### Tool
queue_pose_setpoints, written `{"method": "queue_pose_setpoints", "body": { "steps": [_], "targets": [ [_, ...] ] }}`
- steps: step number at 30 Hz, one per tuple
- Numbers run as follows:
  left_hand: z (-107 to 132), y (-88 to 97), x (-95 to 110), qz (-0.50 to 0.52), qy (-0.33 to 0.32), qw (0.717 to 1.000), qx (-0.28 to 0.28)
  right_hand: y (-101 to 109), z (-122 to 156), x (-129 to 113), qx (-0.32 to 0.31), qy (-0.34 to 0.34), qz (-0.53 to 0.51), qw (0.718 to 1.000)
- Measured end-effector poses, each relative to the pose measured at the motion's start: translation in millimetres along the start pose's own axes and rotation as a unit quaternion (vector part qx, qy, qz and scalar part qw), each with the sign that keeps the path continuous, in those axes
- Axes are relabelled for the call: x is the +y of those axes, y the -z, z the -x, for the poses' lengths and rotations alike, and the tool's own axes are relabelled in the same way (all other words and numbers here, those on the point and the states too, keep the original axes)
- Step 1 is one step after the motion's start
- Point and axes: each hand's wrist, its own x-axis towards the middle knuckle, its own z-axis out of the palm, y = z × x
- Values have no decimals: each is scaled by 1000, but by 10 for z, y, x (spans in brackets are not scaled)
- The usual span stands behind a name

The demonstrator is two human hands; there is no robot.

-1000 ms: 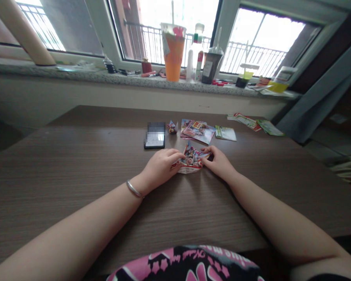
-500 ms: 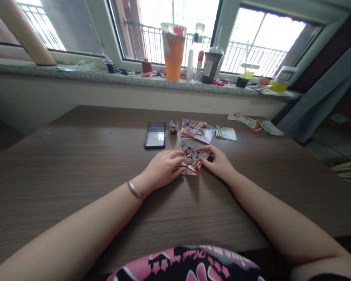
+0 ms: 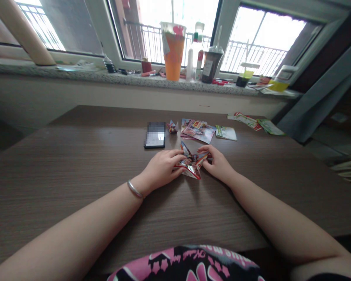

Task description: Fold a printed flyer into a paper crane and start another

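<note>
While it sits directly between the two hands, the creased, glossy, multicoloured printed sheet (image 3: 192,160) touches both.
One corner points away, another towards the person, with no clear long axis; neither hand is plainly nearer. The left hand (image 3: 165,166) lies over its left side, fingers spread, though whether they grip is hard to tell; the right hand (image 3: 218,162) appears to pinch its right corner. Just beyond lie a black-framed rectangular phone (image 3: 155,141), a small folded colourful paper piece (image 3: 172,128) and flat glossy printed sheets (image 3: 201,133); nothing stands between hands and sheet.
</note>
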Motion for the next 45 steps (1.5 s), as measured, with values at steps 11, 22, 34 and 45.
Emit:
{"method": "queue_pose_setpoints", "body": {
  "steps": [11, 22, 34, 45],
  "targets": [
    [11, -26, -15, 29, 35, 999, -6, -76, -39, 171, 40, -82, -183, 979],
    [4, -33, -35, 50, 37, 998, -18, -23, -41, 101, -62, -130, -282, 948],
    [20, -25, -26, 60, 73, 995, -26, -18, -37, 189, -96, -79, -234, 964],
    [9, -38, -56, 110, 40, 993, -16, -26, -20, 214, -99, -58, -139, 984]
  ]
}}
